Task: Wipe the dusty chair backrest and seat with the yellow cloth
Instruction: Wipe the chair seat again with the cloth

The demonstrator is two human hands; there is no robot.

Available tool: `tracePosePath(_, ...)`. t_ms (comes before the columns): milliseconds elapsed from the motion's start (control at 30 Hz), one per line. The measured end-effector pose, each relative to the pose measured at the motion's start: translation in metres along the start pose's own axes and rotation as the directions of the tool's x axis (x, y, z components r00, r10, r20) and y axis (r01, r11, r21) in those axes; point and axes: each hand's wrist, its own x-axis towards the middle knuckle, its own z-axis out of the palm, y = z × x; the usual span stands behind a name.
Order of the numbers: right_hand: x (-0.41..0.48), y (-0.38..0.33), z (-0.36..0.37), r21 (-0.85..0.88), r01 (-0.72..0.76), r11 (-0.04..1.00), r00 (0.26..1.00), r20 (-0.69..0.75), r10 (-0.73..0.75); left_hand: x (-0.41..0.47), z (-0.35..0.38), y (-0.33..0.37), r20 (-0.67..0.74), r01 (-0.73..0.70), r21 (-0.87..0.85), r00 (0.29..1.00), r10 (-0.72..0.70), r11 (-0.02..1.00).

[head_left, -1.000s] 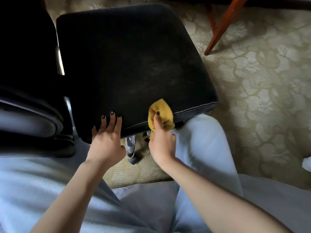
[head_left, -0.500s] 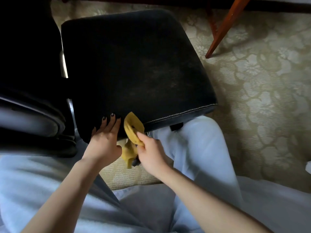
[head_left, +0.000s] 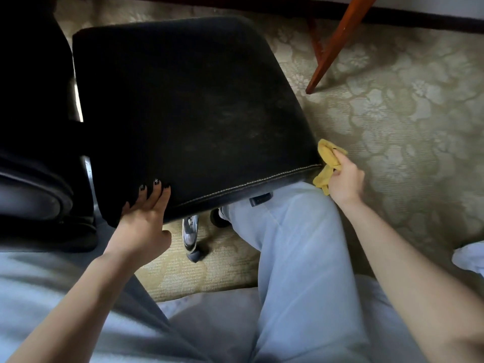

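The black chair seat (head_left: 188,108) fills the middle of the view, with faint dusty patches on its right half. Its dark backrest (head_left: 28,100) stands at the left edge. My left hand (head_left: 146,218) rests on the seat's near-left corner, fingers straight over the top and thumb under the edge. My right hand (head_left: 345,179) grips the bunched yellow cloth (head_left: 328,159) at the seat's near-right corner, touching the side edge.
My legs in light blue trousers (head_left: 296,252) lie under the seat's front edge. A chrome chair leg with a caster (head_left: 191,237) shows below the seat. A red-brown wooden furniture leg (head_left: 337,43) stands on the floral carpet (head_left: 406,108) at the upper right.
My right hand carried the cloth from beside my left hand along the front edge to the seat's near-right corner. My left hand kept its place on the near-left corner.
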Motion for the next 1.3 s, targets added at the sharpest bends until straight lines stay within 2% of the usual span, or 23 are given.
tracePosePath(133,-0.004,-0.008,0.025,0.007,-0.077,0.997,0.992,0.099,0.076,0.0,-0.001,-0.001,-0.005,-0.009,-0.004,1.0,0.009,1.0)
tracePosePath(267,-0.02,-0.015,0.042,0.083,-0.113,0.99,0.992,0.062,0.109,-0.001,-0.001,0.0,-0.002,-0.009,0.009,1.0,0.009,1.0)
tracePosePath(500,-0.062,-0.022,0.065,0.196,-0.046,0.98,0.999,0.026,0.042,-0.002,-0.001,0.002,0.002,-0.01,0.073,1.0,0.01,0.997)
tracePosePath(733,-0.117,-0.043,0.101,0.3,0.062,0.952,0.993,0.073,-0.088,-0.003,0.002,0.001,-0.029,-0.027,0.027,0.999,0.027,0.999)
tracePosePath(833,-0.14,-0.054,0.111,0.309,0.122,0.943,0.973,0.148,-0.174,-0.002,0.003,0.001,-0.023,-0.02,0.016,1.0,0.021,1.0)
tracePosePath(933,-0.162,-0.066,0.118,0.352,0.226,0.908,0.934,0.186,-0.305,-0.001,0.003,0.002,-0.01,-0.008,0.027,1.0,0.008,1.0)
tracePosePath(1067,-0.174,-0.07,0.121,0.367,0.313,0.876,0.894,0.198,-0.403,-0.001,0.003,0.001,-0.005,-0.006,0.023,1.0,0.006,1.0)
tracePosePath(1133,-0.18,-0.074,0.12,0.359,0.345,0.867,0.811,0.35,-0.468,-0.001,0.003,0.001,-0.003,-0.008,0.021,1.0,0.009,1.0)
tracePosePath(1200,-0.187,-0.081,0.12,0.421,0.39,0.819,0.671,0.479,-0.565,-0.001,0.003,0.0,-0.008,-0.014,0.009,1.0,0.014,1.0)
tracePosePath(1233,-0.189,-0.084,0.119,0.459,0.381,0.803,0.627,0.51,-0.589,-0.001,0.002,-0.001,-0.007,-0.015,0.001,1.0,0.015,1.0)
tracePosePath(1300,-0.184,-0.089,0.114,0.497,0.292,0.817,0.61,0.561,-0.559,-0.001,0.0,-0.003,-0.007,-0.014,-0.016,1.0,0.014,1.0)
